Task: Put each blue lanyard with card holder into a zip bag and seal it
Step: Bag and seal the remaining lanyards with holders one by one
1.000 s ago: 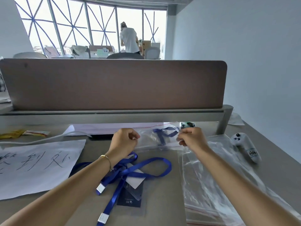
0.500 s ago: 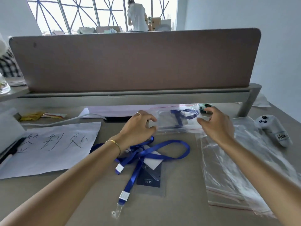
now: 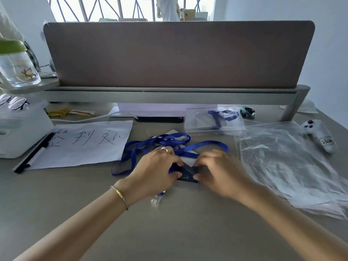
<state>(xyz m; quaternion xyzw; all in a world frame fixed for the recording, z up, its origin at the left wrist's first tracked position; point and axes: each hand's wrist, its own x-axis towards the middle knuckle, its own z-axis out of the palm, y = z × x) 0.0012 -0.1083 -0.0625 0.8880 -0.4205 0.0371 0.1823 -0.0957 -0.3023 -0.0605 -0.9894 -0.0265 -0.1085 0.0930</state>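
A tangle of blue lanyards [image 3: 169, 141] lies in the middle of the desk, with a dark card holder [image 3: 187, 177] and a white card under it. My left hand [image 3: 156, 170] and my right hand [image 3: 218, 170] both pinch the card holder from either side. Behind them, near the partition, a zip bag [image 3: 212, 119] lies flat with a blue lanyard inside; its red seal line runs along the far edge. A stack of empty zip bags [image 3: 286, 162] lies to the right.
A handwritten paper sheet [image 3: 84, 144] and a black pen [image 3: 33, 155] lie left. A white box [image 3: 20, 129], a glass jar [image 3: 17, 70], a white controller [image 3: 320, 134] and a brown partition [image 3: 178, 53] surround the desk. A person stands far behind.
Both hands let go of the filled zip bag, which now lies near the partition, and came back toward me onto the card holder among the loose lanyards. The camera tilted downward.
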